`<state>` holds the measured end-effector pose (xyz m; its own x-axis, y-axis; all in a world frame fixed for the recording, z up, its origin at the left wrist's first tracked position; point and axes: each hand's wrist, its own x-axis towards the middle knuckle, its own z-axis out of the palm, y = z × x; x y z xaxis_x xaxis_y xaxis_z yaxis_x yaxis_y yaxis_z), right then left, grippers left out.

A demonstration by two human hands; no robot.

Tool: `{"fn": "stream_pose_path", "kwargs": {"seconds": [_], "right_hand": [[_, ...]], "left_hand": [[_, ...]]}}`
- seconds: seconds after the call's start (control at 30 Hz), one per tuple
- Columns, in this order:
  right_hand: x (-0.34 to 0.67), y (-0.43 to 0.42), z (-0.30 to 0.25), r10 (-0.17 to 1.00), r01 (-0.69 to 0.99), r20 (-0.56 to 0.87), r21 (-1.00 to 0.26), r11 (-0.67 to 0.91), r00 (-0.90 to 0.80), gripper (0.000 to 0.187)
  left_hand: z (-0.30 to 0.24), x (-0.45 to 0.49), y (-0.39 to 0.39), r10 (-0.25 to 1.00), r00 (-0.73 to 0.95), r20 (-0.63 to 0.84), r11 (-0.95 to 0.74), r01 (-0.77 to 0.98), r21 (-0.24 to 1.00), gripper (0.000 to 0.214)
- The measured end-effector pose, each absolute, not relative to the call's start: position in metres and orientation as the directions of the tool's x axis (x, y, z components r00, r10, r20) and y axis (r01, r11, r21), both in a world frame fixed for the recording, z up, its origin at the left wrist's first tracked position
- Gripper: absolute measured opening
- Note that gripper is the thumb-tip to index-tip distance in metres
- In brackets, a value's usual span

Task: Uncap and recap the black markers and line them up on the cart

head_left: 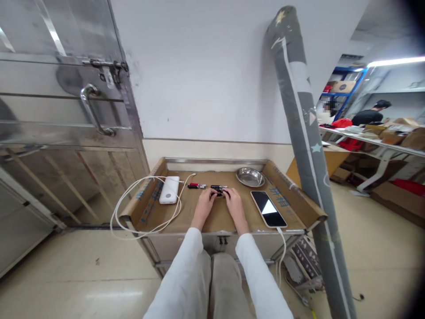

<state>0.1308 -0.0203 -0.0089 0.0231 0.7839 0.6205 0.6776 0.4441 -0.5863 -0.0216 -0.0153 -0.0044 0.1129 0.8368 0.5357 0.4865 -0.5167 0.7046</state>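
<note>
My left hand [206,198] and my right hand [232,198] rest side by side on a cardboard-lined table [215,217]. Both pinch a small black object [218,190] between their fingertips, one at each end. I cannot make out what the object is. A second small black and red item [196,186] lies just to the left of it, untouched. Both arms wear white sleeves.
A white power bank [169,190] with a looping white cable [133,212] lies at the left. A steel bowl [250,177] and a phone [268,208] lie at the right. A grey roll [305,133] leans beside the table. Steel door at left; people at shelves far right.
</note>
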Motion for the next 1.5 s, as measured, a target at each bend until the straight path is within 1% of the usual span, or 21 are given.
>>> {"fn": "stream_pose_path", "kwargs": {"seconds": [0.17,0.27,0.4,0.57,0.77,0.9,1.03,1.23,1.37,1.5], "right_hand": [[0.129,-0.022,-0.008,0.802,0.636,0.586,-0.576,0.514,-0.117,0.030],[0.129,-0.024,-0.009,0.819,0.637,0.564,-0.592,0.494,-0.111,0.031],[0.130,-0.026,-0.009,0.814,0.671,0.574,-0.569,0.475,-0.090,0.027],[0.130,-0.027,-0.009,0.809,0.731,0.577,-0.504,0.460,-0.112,0.027],[0.130,-0.026,-0.010,0.813,0.766,0.576,-0.485,0.423,-0.084,0.026],[0.129,-0.025,-0.010,0.818,0.804,0.574,-0.468,0.366,-0.039,0.023],[0.128,-0.024,-0.010,0.822,0.831,0.570,-0.463,0.308,0.013,0.025],[0.127,-0.028,-0.009,0.812,0.898,0.583,-0.368,0.240,0.022,0.023],[0.127,-0.031,-0.005,0.825,0.901,0.565,-0.368,0.231,0.019,0.024],[0.124,-0.034,0.000,0.854,0.843,0.519,-0.440,0.309,-0.042,0.026]], "left_hand": [[-0.009,-0.018,-0.010,0.848,0.175,0.500,-0.503,0.564,0.655,0.014],[-0.008,-0.015,-0.011,0.854,0.146,0.500,-0.480,0.593,0.647,0.019],[-0.007,-0.014,-0.017,0.843,0.139,0.520,-0.479,0.636,0.605,0.023],[-0.006,-0.016,-0.021,0.824,0.226,0.519,-0.511,0.693,0.509,0.011],[-0.006,-0.014,-0.016,0.831,0.257,0.494,-0.502,0.727,0.467,0.008],[-0.007,-0.013,-0.013,0.837,0.211,0.505,-0.475,0.738,0.480,0.007],[-0.007,-0.014,-0.012,0.840,0.162,0.519,-0.447,0.748,0.490,0.008],[-0.007,-0.014,-0.015,0.821,0.201,0.535,-0.463,0.782,0.417,0.009],[-0.007,-0.014,-0.015,0.798,0.074,0.598,-0.372,0.841,0.392,0.017],[-0.006,-0.019,-0.015,0.766,-0.063,0.639,-0.249,0.889,0.385,0.029]]}}
